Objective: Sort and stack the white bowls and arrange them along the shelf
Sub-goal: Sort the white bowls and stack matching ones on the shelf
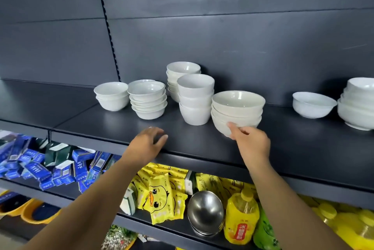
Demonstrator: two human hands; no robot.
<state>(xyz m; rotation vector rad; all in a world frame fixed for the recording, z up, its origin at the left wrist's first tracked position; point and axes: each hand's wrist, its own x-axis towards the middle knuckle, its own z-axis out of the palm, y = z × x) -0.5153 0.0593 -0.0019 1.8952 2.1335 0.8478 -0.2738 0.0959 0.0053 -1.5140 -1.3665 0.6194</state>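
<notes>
Dark grey store shelf (303, 138) with a matching back panel (242, 37). White bowls on it: six stacks and one single bowl (313, 104). The right hand (251, 140) grips the base of the wide bowl stack (237, 108), thumb on its near wall. The left hand (147, 144) hovers over the shelf's front edge, fingers loose, holding nothing. Beyond the left hand are a two-bowl stack (111, 95), a shallow stack (147, 99) and a three-bowl deep stack (195, 99) with a tall stack (182, 71) behind it. Right of the right hand sit the single bowl and an edge stack (358, 104). Below the hands are blue boxes (40, 168), duck packets (162, 199), steel bowls (205, 212) and one yellow bottle (241, 217).
</notes>
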